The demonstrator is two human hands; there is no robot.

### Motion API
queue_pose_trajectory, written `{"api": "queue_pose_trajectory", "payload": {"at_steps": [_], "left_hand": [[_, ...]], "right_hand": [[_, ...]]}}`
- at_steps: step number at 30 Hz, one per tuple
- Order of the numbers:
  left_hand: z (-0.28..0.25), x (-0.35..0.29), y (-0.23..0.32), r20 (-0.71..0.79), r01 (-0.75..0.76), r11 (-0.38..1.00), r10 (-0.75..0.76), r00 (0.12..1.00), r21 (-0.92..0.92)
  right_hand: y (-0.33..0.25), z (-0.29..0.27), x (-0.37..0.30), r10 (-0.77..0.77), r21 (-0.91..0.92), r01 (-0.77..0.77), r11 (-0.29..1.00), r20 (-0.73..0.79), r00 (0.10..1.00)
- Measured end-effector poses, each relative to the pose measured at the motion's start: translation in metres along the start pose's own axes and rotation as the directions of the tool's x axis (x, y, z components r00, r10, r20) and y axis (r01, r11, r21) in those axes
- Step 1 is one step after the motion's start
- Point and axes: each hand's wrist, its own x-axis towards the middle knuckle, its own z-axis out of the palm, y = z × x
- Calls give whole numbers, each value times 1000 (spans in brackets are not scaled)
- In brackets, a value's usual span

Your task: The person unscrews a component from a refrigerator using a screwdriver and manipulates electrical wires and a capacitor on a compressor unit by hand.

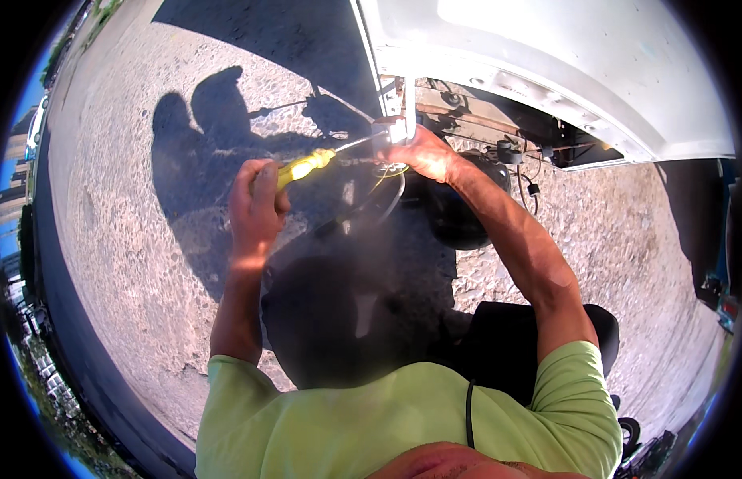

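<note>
My left hand (257,203) is closed around a screwdriver with a yellow handle (305,166). Its thin shaft runs to the right and up, and the tip meets or passes close to a pale, boxy part (382,137); glare hides the exact contact. My right hand (427,156) grips this part from the right, its fingers partly hidden behind it. Just above stands the lower corner of a white vehicle panel (562,56). Yellow and whitish wires (401,190) hang below the part.
Under the vehicle's edge are a rusty frame rail (466,114), a small dark fitting (509,152) and dangling black cables (533,189). A black rounded tank (460,209) sits below my right forearm. Rough, sunlit pavement (123,160) surrounds me, with my shadow on the left.
</note>
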Motion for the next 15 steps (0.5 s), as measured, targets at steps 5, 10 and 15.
{"api": "queue_pose_trajectory", "payload": {"at_steps": [5,10,15], "left_hand": [[26,13,-11,-224,-385,910,346,911,-158],[8,18,-7,-128,-228,973,222,967,-39],[-3,24,-10,-68,-114,986,107,992,-119]], "right_hand": [[-3,1,0,-1,5,1,1000,31,1000],[-6,2,-2,10,0,-10,1000,8,1000],[-7,2,-3,-3,15,3,1000,23,1000]]}}
